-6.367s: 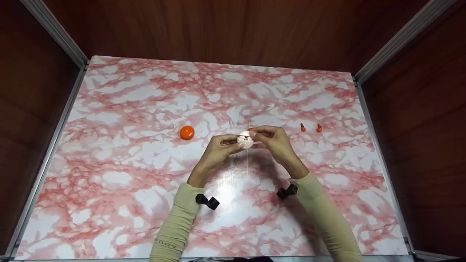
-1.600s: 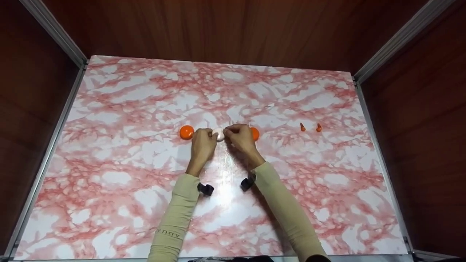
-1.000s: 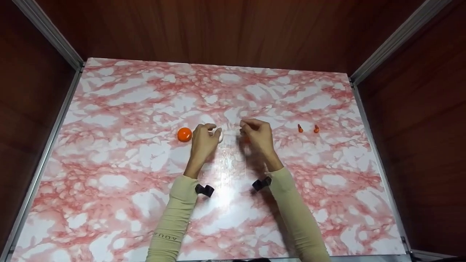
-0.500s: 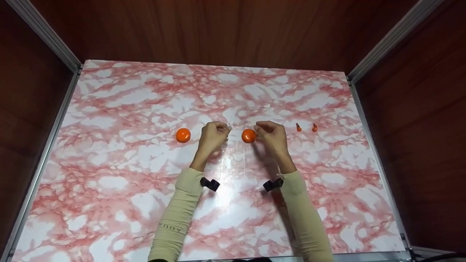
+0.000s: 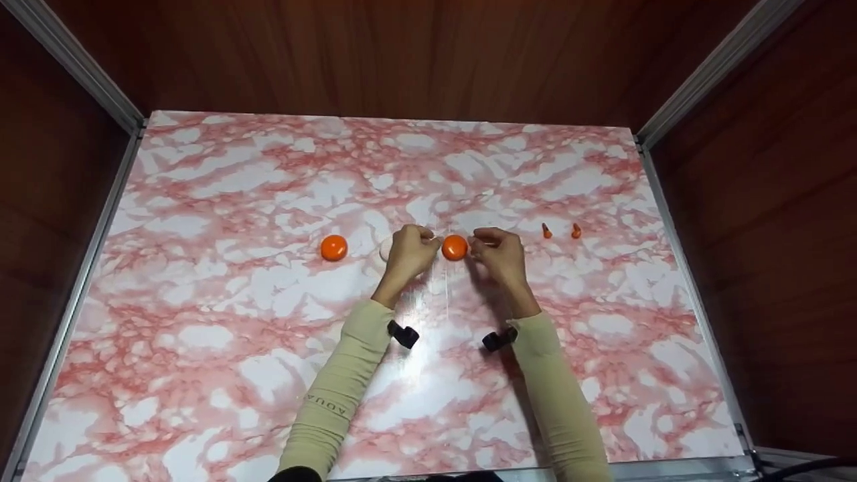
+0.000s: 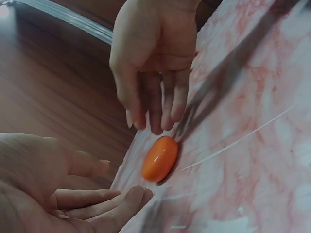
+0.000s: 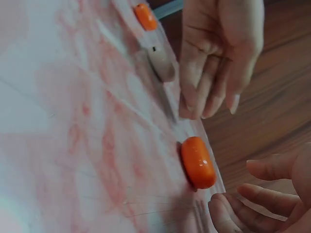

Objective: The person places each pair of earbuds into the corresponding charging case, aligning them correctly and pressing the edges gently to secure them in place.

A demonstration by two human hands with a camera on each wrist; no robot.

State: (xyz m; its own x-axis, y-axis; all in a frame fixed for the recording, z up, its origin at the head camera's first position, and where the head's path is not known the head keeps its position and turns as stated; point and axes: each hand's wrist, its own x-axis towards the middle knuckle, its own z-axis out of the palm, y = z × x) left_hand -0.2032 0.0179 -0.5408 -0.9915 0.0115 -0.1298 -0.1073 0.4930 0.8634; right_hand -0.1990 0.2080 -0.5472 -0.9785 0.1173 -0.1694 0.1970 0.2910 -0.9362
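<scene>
An orange, rounded earbud case (image 5: 454, 248) lies on the marbled table between my two hands. My left hand (image 5: 412, 253) is just left of it, fingers loosely bent and holding nothing. On the other side my right hand (image 5: 501, 256) reaches in, its fingertips close to the case. Both wrist views show a small gap between the fingers and the orange case (image 6: 160, 159). Behind my left hand lies a white earbud case (image 7: 161, 64), partly hidden in the head view.
A second orange case (image 5: 333, 248) lies farther left. Two small orange earbuds (image 5: 547, 231) rest to the right of my right hand. Dark wooden panels (image 5: 375, 60) with metal frame bars enclose the table (image 5: 221, 388) at the back and sides.
Both hands earlier held the white case up, then set it down between the orange ones and let go. They have since moved right, to either side of the right-hand orange case.
</scene>
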